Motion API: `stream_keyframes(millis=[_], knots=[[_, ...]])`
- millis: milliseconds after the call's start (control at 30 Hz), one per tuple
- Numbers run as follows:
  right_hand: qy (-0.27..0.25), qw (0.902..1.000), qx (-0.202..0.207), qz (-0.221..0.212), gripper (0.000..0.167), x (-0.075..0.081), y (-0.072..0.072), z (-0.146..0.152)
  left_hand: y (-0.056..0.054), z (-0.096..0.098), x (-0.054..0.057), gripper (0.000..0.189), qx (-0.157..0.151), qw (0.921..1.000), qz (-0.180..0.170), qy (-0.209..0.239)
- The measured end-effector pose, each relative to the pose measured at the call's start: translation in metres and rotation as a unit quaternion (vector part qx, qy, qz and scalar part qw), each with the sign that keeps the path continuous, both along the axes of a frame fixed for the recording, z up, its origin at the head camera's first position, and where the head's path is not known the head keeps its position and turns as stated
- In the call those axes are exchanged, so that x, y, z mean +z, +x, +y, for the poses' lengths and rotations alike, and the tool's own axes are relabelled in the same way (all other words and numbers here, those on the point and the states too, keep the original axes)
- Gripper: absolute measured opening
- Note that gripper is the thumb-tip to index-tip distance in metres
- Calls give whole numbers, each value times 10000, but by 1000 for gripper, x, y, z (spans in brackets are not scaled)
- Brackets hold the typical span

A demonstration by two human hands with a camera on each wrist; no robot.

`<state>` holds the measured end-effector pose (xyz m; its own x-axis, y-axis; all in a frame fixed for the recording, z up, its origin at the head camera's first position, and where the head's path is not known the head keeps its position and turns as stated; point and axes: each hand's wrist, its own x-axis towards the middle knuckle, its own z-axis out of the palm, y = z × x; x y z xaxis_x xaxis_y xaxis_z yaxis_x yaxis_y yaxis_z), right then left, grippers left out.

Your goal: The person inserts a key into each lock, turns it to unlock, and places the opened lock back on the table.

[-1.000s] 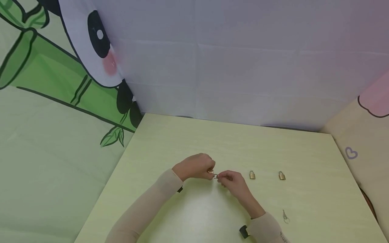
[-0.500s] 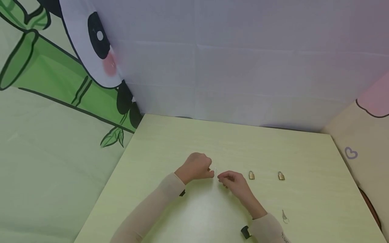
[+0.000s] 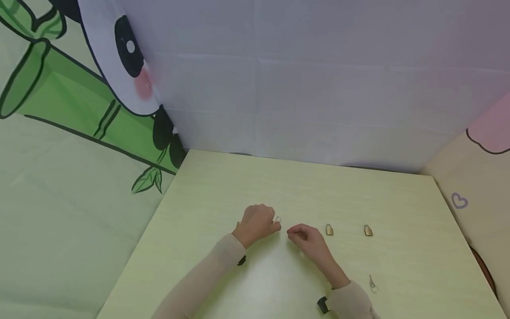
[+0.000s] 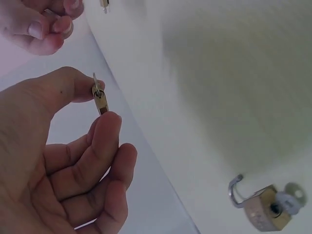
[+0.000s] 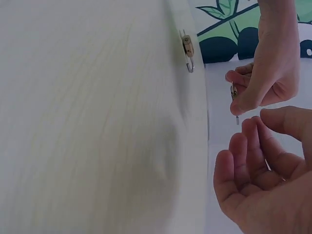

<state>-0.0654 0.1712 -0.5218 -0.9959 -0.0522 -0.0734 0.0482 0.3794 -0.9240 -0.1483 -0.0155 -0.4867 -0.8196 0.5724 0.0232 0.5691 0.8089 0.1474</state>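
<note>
My left hand [image 3: 256, 225] pinches a small brass padlock [image 4: 101, 101] between thumb and index finger. Its thin silver shackle [image 3: 278, 219] sticks out past the fingertips in the head view. Just to the right, my right hand [image 3: 308, 241] hovers with loosely bent fingers and nothing visible in them; a small gap parts the two hands. On the table beyond the left hand lies another brass padlock [image 4: 261, 209] with its shackle swung out and a key [image 4: 290, 201] in its keyhole. The left hand mostly hides that padlock from the head view.
Two brass padlocks, one nearer [image 3: 329, 230] and one farther right [image 3: 368, 231], lie on the pale table [image 3: 398, 199]. Closer to the front right are keys on a ring [image 3: 372, 283]. A printed cloth [image 3: 318, 110] hangs behind the table.
The right fingers have come away from the held padlock's shackle. The left hand has turned and shifted slightly left and down, and the shackle now points upward in the head view.
</note>
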Motion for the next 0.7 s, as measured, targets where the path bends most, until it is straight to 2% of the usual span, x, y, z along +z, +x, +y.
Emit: stream_keyframes(millis=[67, 100, 167, 267, 333, 400, 500, 700], knots=[[781, 9953, 55, 576, 10, 2, 3, -1, 1, -1, -4, 45, 80, 9999, -56, -42], [1209, 9884, 67, 920, 10, 3, 4, -1, 1, -1, -6, 45, 116, 9999, -83, -65], [1998, 9662, 96, 1625, 12, 6, 7, -1, 1, -2, -10, 45, 180, 9997, -101, -103], [2836, 9253, 137, 2514, 19, 10, 10, -2, 2, -2, -13, 45, 258, 9995, -104, -157], [3244, 8989, 145, 2941, 22, 12, 11, -2, 3, -2, -15, 46, 305, 9993, -112, -173], [3512, 8798, 161, 3198, 23, 13, 12, -1, 3, -2, -16, 46, 341, 9991, -132, -199], [3725, 8677, 209, 3285, 22, 15, 14, -1, 4, -2, -18, 47, 405, 9987, -210, -223], [3714, 8730, 252, 3152, 19, 17, 18, -1, 6, -4, -22, 47, 458, 9977, -458, -207]])
